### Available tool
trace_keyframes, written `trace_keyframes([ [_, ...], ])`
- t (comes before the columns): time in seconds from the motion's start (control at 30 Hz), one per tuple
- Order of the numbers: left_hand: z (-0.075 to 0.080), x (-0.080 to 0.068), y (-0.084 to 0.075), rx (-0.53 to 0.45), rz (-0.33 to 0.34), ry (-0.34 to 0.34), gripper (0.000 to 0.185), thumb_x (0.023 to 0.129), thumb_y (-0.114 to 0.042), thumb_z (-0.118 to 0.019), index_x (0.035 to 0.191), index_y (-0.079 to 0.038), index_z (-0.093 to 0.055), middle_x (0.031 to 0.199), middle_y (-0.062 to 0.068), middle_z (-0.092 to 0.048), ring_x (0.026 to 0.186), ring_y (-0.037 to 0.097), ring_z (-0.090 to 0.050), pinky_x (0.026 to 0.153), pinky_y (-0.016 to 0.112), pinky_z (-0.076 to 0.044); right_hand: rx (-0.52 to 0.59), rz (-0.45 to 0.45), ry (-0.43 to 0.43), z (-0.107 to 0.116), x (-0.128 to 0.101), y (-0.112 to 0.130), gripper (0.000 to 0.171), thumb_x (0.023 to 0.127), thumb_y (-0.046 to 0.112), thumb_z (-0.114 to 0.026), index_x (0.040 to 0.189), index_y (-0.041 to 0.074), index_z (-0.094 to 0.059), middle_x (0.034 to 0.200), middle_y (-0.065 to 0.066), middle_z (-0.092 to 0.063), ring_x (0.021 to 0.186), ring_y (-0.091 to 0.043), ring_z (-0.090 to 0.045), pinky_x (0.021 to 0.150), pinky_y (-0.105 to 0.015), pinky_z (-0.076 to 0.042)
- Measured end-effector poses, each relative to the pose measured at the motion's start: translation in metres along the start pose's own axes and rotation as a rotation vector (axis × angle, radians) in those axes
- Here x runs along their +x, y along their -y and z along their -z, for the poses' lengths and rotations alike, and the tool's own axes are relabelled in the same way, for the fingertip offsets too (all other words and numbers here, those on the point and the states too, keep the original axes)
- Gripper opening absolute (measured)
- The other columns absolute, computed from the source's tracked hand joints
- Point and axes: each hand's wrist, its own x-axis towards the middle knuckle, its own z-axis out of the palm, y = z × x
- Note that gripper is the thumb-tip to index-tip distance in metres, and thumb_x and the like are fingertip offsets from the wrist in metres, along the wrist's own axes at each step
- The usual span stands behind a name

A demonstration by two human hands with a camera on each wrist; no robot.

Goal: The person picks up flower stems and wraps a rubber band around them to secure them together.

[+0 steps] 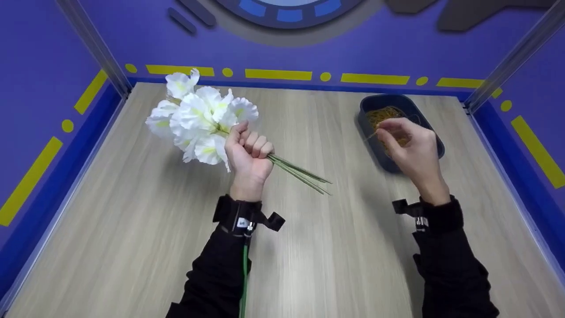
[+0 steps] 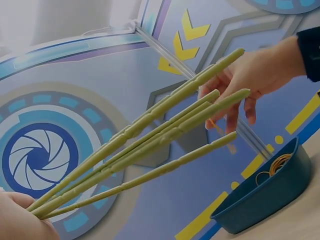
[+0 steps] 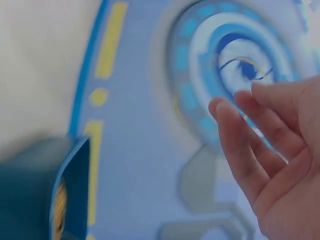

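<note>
Dark blue tub (image 1: 435, 140) of yellow rubber bands (image 1: 383, 115) near the tabletop's far right corner, the right hand (image 1: 412, 148) above it pinching one band (image 1: 372, 134) in its fingertips; left hand (image 1: 249, 154) clenched around white flowers' stems (image 1: 300, 171), mid-tabletop.

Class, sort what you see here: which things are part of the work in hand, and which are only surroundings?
In use:
left hand gripping the white flowers
right hand pinching a rubber band
dark bin of bands

Surroundings:
wooden table
purple walls
</note>
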Motion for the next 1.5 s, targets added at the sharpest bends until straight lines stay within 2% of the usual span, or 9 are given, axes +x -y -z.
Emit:
trace_keyframes([
  [0.23,-0.008,0.003,-0.011,0.015,-0.041,0.007,0.051,0.102,-0.013,-0.041,0.053,-0.019,-0.027,0.046,-0.009,-0.022,0.044,0.003,-0.012,0.041,0.018,-0.009,0.170,0.212,0.144,-0.018,-0.005,0.044,0.022,0.086,-0.002,-0.078,0.105,0.009,-0.076,0.097,-0.001,-0.075,0.074,-0.009,-0.066,0.065,-0.016,-0.050],
  [0.4,-0.011,0.005,-0.016,0.013,-0.065,0.023,0.051,0.103,-0.013,-0.042,0.054,-0.019,-0.027,0.046,-0.008,-0.024,0.042,0.004,-0.015,0.041,0.019,-0.009,0.252,0.350,0.249,-0.021,-0.011,0.061,0.030,0.080,-0.009,-0.080,0.103,0.011,-0.076,0.097,-0.001,-0.075,0.080,-0.011,-0.069,0.063,-0.013,-0.049],
  [0.57,-0.007,0.003,-0.018,-0.009,-0.084,0.015,0.050,0.103,-0.013,-0.041,0.055,-0.019,-0.027,0.046,-0.009,-0.024,0.043,0.003,-0.015,0.042,0.019,-0.009,0.309,0.435,0.284,-0.026,-0.017,0.074,0.030,0.080,-0.009,-0.080,0.103,0.010,-0.076,0.096,-0.002,-0.075,0.081,-0.012,-0.068,0.062,-0.015,-0.049],
  [0.7,-0.003,0.002,-0.015,0.002,-0.079,-0.002,0.051,0.102,-0.013,-0.042,0.054,-0.019,-0.028,0.045,-0.009,-0.024,0.042,0.003,-0.015,0.041,0.018,-0.010,0.313,0.431,0.263,-0.029,-0.020,0.081,0.021,0.085,-0.003,-0.078,0.102,0.010,-0.076,0.094,-0.002,-0.075,0.077,-0.011,-0.067,0.060,-0.015,-0.048],
  [0.8,-0.002,0.002,-0.011,0.029,-0.067,0.013,0.050,0.103,-0.013,-0.042,0.056,-0.020,-0.025,0.045,-0.009,-0.024,0.042,0.003,-0.014,0.041,0.018,-0.010,0.310,0.400,0.246,-0.030,-0.021,0.084,0.018,0.087,0.000,-0.078,0.101,0.011,-0.076,0.093,-0.002,-0.075,0.075,-0.009,-0.066,0.059,-0.014,-0.048],
  [0.97,0.001,0.003,-0.005,0.055,-0.035,0.015,0.048,0.103,-0.013,-0.040,0.060,-0.020,-0.020,0.047,-0.009,-0.021,0.043,0.004,-0.013,0.042,0.019,-0.010,0.281,0.372,0.252,-0.030,-0.022,0.087,0.019,0.086,0.001,-0.078,0.101,0.012,-0.076,0.092,0.000,-0.075,0.074,-0.007,-0.066,0.059,-0.014,-0.048],
  [1.2,0.002,0.002,-0.002,0.062,-0.035,0.011,0.048,0.102,-0.012,-0.041,0.059,-0.021,-0.021,0.047,-0.010,-0.021,0.043,0.003,-0.013,0.042,0.018,-0.009,0.272,0.346,0.260,-0.029,-0.024,0.088,0.021,0.086,0.000,-0.079,0.101,0.014,-0.076,0.092,0.001,-0.075,0.074,-0.006,-0.066,0.059,-0.014,-0.049],
  [1.5,0.005,-0.001,0.016,0.118,0.011,-0.020,0.049,0.102,-0.012,-0.040,0.056,-0.020,-0.024,0.046,-0.011,-0.021,0.043,0.002,-0.012,0.041,0.018,-0.008,0.229,0.337,0.225,-0.033,-0.024,0.089,0.019,0.084,0.000,-0.081,0.098,0.012,-0.077,0.090,0.003,-0.075,0.071,-0.004,-0.066,0.058,-0.014,-0.049],
])
